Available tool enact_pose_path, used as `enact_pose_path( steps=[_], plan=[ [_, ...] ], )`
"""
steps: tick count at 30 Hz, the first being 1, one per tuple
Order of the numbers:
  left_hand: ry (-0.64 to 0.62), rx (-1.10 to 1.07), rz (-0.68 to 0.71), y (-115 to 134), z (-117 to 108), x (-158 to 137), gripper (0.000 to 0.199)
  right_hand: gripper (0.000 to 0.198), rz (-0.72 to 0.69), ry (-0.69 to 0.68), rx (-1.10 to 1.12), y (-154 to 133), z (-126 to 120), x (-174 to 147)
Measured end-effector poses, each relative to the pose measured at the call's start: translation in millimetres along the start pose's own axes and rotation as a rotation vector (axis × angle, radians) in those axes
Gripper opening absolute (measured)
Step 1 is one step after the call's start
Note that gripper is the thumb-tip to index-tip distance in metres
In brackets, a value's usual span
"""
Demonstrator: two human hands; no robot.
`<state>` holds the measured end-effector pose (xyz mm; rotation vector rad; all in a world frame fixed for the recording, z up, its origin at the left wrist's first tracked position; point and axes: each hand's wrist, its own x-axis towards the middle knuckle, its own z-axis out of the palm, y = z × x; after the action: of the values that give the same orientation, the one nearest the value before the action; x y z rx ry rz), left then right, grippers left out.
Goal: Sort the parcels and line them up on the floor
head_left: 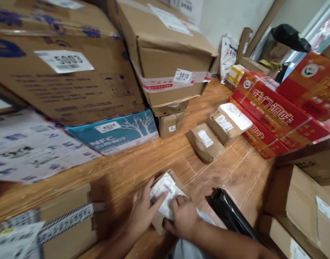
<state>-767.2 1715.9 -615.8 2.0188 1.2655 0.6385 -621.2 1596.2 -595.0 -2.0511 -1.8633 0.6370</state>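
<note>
Both hands, left hand (141, 212) and right hand (182, 217), grip pinching small parcel (165, 194) (white label up), bare floor (224, 172) beyond

Two hands, left (141, 212) and right (182, 217), meet over one small parcel (165, 194). Three small brown parcels (205, 142) lie mid-floor, three red cartons (272, 108) stack at right, and one black bag (229, 214) lies nearby.
</note>
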Motion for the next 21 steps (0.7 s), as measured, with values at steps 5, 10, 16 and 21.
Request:
enact_pose_path(
  steps=[5, 10, 16, 21],
  plan=[
    [0.075, 0.258, 0.114, 4, 16, 0, 0.071, 0.031, 0.291, 0.403, 0.436, 52, -21, 24],
    [0.088, 0.356, 0.178, 0, 15, 3, 0.069, 0.046, 0.663, 0.564, 0.422, 130, -68, -12],
    [0.068, 0.464, 0.234, 3, 12, 7, 0.071, 0.050, 0.615, 0.343, 0.627, 164, -75, -67],
    [0.028, 0.497, 0.195, 3, 13, 7, 0.072, 0.045, 0.697, 0.428, 0.877, 180, -96, 9]
  ],
)
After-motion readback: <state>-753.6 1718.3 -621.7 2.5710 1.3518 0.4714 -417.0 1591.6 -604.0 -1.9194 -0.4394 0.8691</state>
